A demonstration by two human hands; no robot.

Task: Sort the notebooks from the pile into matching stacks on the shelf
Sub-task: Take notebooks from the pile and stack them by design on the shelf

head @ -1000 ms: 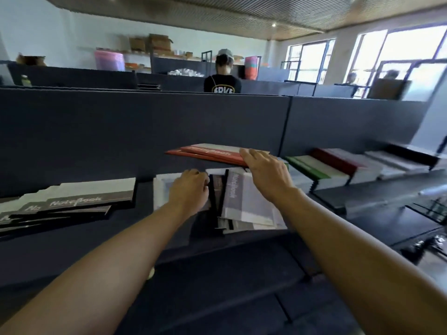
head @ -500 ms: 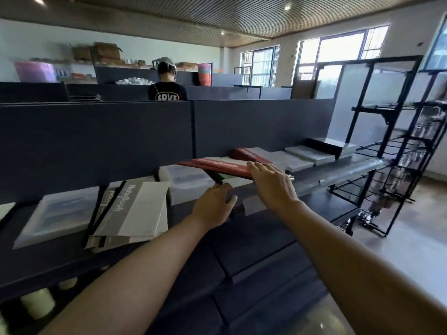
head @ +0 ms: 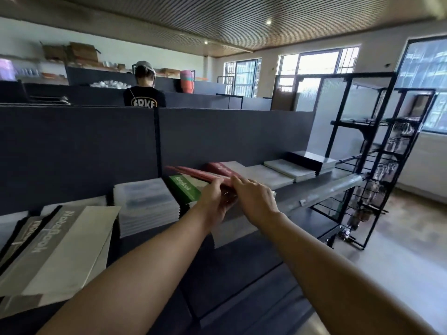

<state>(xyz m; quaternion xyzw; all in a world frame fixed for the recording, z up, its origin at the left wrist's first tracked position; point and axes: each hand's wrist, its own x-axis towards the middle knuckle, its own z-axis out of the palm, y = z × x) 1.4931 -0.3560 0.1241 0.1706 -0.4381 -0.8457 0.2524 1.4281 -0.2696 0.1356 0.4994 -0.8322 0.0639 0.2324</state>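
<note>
We hold red notebooks [head: 193,172] between our left hand [head: 212,201], fingers curled beneath, and flat right hand [head: 254,201]. Sorted stacks [head: 278,175] lie beyond; the grey pile [head: 55,250] left of them remains.

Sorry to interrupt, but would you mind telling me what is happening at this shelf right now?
A person is sorting notebooks along a dark shelf. Both hands are on a few red notebooks held just above the green notebook stack: the left hand grips them from below, the right hand rests on top with fingers fairly straight. A red stack lies just beyond, then pale stacks further right. Grey notebooks lie loosely at the left end.
</note>
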